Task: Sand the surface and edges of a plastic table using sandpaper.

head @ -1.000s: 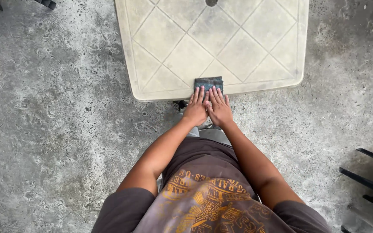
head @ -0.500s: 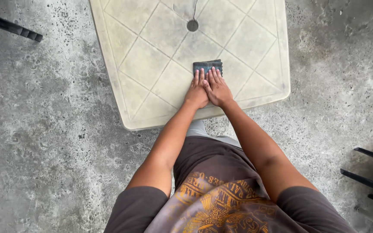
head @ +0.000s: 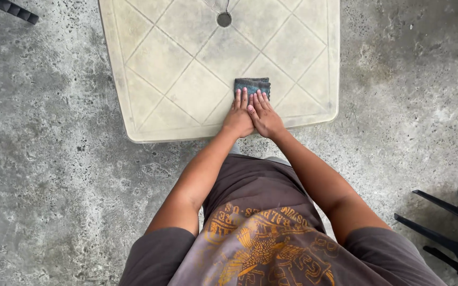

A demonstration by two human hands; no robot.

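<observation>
A dark blue-grey folded cloth (head: 252, 84) lies on a cream plastic table (head: 170, 69) with a diamond pattern and a round hole (head: 223, 19) in its middle. My left hand (head: 238, 115) and my right hand (head: 263, 115) lie flat side by side on the table near its front edge. The fingertips of both hands press on the near edge of the cloth. Fingers are stretched out and held together, not curled around it.
Rough grey concrete floor (head: 43, 175) surrounds the table. A dark plastic chair (head: 451, 233) stands at the lower right. Another dark object (head: 11, 9) pokes in at the top left corner.
Both hands have pushed the cloth away from the table's front edge toward the middle, staying together on it. The view has shifted so more of the table shows.
</observation>
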